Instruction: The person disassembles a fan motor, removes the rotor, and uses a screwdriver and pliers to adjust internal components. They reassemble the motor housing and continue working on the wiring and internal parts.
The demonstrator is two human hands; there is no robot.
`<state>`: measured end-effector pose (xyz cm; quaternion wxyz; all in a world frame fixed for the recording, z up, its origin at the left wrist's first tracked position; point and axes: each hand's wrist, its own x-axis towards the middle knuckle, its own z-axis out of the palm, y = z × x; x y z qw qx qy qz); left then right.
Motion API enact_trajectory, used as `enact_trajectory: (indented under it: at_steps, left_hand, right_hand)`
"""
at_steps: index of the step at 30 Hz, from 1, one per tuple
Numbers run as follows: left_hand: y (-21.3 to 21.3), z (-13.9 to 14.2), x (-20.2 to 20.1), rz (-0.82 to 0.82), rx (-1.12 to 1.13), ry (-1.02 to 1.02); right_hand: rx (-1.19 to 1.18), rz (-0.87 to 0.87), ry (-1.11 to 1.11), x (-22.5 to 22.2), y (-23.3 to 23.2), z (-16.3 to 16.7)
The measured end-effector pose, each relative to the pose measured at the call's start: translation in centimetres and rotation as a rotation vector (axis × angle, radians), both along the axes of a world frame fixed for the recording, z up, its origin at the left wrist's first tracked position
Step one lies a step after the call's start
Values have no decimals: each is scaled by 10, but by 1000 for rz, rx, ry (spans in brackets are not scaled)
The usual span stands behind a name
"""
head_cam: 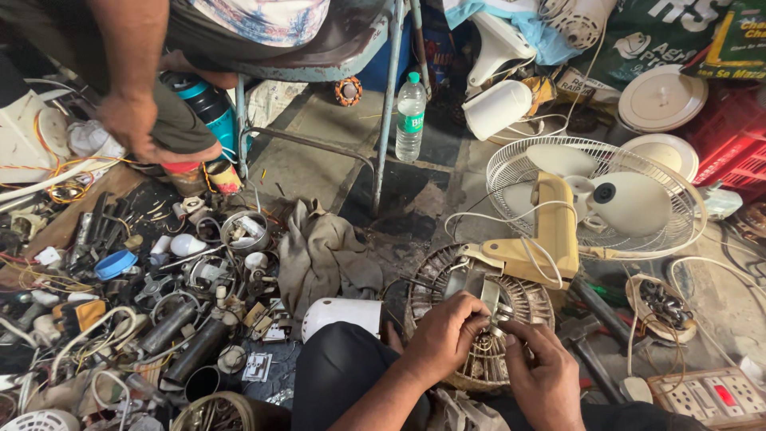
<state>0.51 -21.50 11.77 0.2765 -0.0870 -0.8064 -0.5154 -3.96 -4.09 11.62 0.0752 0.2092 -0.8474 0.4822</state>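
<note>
A grimy concrete floor [319, 160] is being used as the work surface. A heap of metal parts, wires and cylinders [159, 303] is being kept on it at the left, with a crumpled grey rag [323, 251] just beside. A plastic water bottle [410, 116] is being stood upright by a chair leg. A cream fan with wire guard [594, 199] is being laid at the right, near a white switchboard [710, 395].

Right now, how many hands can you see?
3. The person's left hand and right hand work together on the round fan motor at the bottom. Another person's hand reaches down at the upper left. Their other hand is hidden.
</note>
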Motion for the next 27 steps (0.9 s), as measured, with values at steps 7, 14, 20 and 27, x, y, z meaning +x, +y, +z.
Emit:
enact_trajectory:
  at_steps: [7,14,20,27]
  left_hand:
    - [1,-10,-6,-14,-79,20]
    - [5,-19,-19,-21,-89,3]
    - [7,-21,-20,-20,-73,-2]
    - [4,-22,-22,-30,-40,-26]
  right_hand:
    - [45,7,125,1,0,6]
    - [254,47,345,-5,5,14]
    - [170,29,181,-9,6,9]
    - [173,28,217,-10,4,10]
